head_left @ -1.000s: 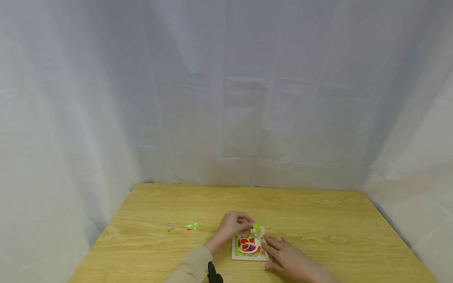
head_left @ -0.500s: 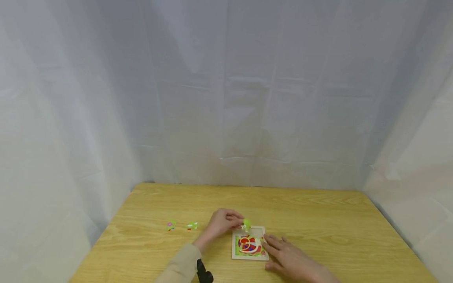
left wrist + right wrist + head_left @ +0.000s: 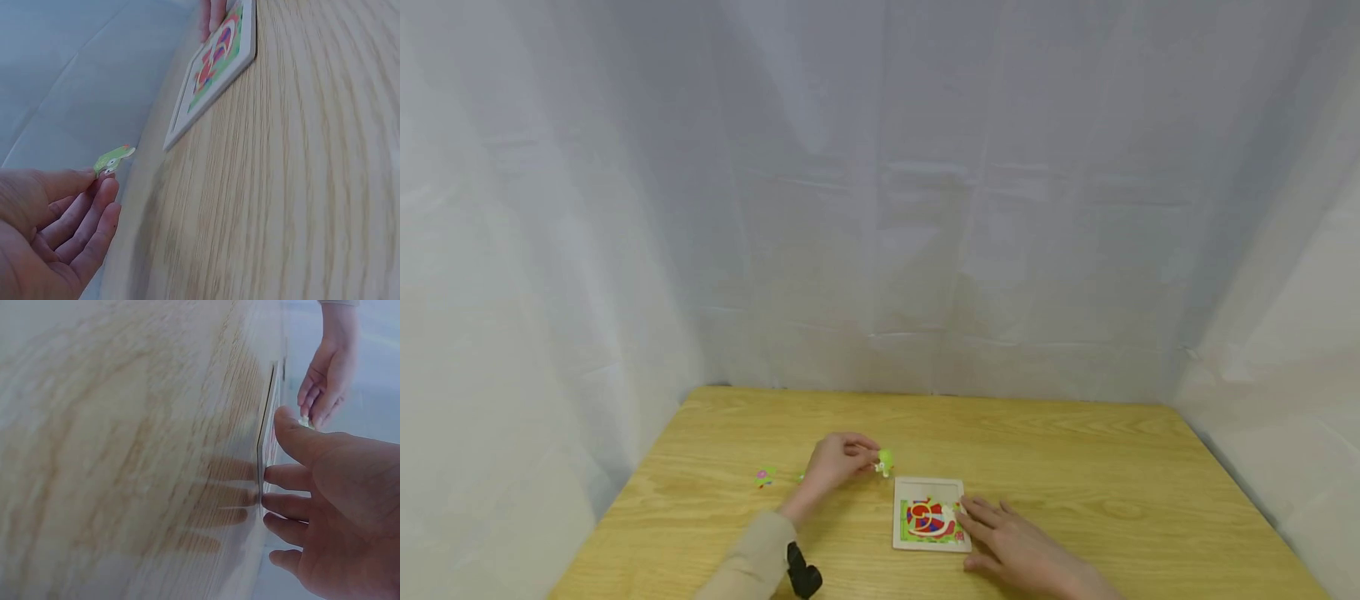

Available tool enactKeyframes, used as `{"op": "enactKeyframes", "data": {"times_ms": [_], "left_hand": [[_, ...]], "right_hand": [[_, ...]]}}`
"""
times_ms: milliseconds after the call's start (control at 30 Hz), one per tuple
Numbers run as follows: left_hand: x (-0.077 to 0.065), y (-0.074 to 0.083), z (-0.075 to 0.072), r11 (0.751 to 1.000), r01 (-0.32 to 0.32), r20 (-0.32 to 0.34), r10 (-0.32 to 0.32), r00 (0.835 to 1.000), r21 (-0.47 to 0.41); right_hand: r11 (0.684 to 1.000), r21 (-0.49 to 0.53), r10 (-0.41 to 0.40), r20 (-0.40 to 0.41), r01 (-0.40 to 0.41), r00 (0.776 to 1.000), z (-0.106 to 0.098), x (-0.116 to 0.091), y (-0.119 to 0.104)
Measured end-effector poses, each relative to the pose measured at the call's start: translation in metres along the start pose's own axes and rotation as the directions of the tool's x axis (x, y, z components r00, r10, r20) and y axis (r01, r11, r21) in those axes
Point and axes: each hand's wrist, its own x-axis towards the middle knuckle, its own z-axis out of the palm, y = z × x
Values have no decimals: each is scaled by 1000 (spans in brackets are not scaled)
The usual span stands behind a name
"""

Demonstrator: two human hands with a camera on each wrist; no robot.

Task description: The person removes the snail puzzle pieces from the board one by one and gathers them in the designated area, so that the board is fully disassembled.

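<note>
Puzzle piece [image 3: 114, 159] thin, irregular, pinched in left fingers [image 3: 105, 192]; table [image 3: 1075, 458] wood-grained.

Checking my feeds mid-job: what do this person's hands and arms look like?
The left hand and right hand are ungloved. On the left is a beige fabric sleeve with a black rounded fitting beside it. No right sleeve shows.

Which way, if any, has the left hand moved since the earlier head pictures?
Yes: in the head view, against the table, the left hand has moved left and slightly toward the far side, carrying the green piece.
</note>
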Motion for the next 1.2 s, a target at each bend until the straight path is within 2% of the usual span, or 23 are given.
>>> {"op": "enactKeyframes", "data": {"times_ms": [200,500,667,900,1200], "left_hand": [[-2,-6,-18,994,19,-51,-13,999,107],[-9,-7,-31,979,38,-38,-31,999,199],[-12,-10,-33,973,19,-30,-12,999,229],[-12,-13,-31,930,-71,-10,80,997,360],[-13,-13,-25,902,-117,0,128,992,416]], "right_hand": [[1000,11,3,3,-3,1000,-2,-1,0],[1000,18,6,8,-7,1000,-2,-2,0],[1000,26,8,11,-9,1000,-3,-2,-1],[999,38,12,16,-12,1000,-4,-1,-3],[1000,9,-11,-11,11,1000,-2,-1,-1]]}}
